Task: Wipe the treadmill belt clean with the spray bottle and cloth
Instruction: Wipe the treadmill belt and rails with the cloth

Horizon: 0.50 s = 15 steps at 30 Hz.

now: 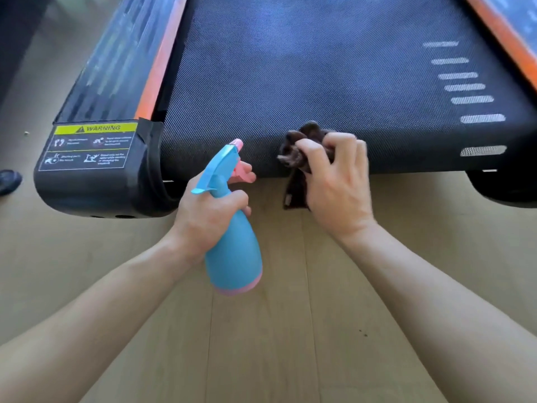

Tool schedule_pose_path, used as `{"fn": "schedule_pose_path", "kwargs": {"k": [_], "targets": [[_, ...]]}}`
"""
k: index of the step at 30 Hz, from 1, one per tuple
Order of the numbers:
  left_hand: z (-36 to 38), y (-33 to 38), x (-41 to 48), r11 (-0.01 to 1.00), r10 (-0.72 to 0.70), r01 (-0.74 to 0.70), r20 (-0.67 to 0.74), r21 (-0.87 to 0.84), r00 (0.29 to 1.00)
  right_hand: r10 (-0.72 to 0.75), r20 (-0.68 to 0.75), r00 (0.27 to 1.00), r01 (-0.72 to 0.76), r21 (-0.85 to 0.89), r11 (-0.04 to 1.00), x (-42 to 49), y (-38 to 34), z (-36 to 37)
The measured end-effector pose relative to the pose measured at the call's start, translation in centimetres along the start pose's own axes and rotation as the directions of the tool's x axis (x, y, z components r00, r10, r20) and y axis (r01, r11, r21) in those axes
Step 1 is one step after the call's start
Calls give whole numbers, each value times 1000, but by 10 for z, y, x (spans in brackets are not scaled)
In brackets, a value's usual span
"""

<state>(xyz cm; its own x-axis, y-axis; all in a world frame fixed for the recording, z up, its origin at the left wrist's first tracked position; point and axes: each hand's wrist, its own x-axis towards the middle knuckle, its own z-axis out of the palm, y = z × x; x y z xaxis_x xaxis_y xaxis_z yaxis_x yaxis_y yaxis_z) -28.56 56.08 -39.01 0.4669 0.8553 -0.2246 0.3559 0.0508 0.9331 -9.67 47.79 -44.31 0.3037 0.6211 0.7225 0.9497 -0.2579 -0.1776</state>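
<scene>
Half the cloth [302, 152] hidden, perhaps bunched

Two bare forearms reach into view, sleeveless to the frame's edge; the left hand [207, 212] and right hand [337, 187] wear nothing.

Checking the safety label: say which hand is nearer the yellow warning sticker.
Left. The left hand, gripping the spray bottle, sits just right of the warning sticker; the right hand, bunching the cloth, is farther right.

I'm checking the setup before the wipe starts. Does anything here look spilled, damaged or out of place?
Nothing serious. A few dark specks lie on the wooden floor near the right forearm, and one small crumb sits left of the treadmill.
</scene>
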Motion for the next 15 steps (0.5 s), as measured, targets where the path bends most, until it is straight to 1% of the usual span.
{"fn": "schedule_pose_path", "kwargs": {"k": [2, 4, 6, 7, 9, 12, 15], "targets": [[-3, -2, -2, 999, 30, -30, 20, 16, 999, 71, -31, 997, -71, -14, 997, -7, 25, -14], [-5, -5, -2, 999, 33, -33, 20, 15, 999, 187, -67, 980, -188, -7, 982, -4, 39, -23], [0, -3, -1, 999, 38, -39, 28, 12, 999, 276, -89, 957, -277, -3, 961, 5, 36, -22], [3, -1, -1, 999, 48, -49, 37, 12, 998, 290, -92, 953, -291, 0, 957, 10, 28, -18], [12, 4, 1, 999, 51, -51, 44, -4, 998, 254, -61, 965, -253, 29, 967, 16, 5, -8], [19, 5, 2, 999, 34, -34, 33, 6, 999, 147, 33, 989, -150, 89, 985, 15, -17, 3], [21, -1, -2, 998, 53, -56, 69, 37, 996, 150, 61, 987, -157, 125, 980, 1, -11, -2]]}}
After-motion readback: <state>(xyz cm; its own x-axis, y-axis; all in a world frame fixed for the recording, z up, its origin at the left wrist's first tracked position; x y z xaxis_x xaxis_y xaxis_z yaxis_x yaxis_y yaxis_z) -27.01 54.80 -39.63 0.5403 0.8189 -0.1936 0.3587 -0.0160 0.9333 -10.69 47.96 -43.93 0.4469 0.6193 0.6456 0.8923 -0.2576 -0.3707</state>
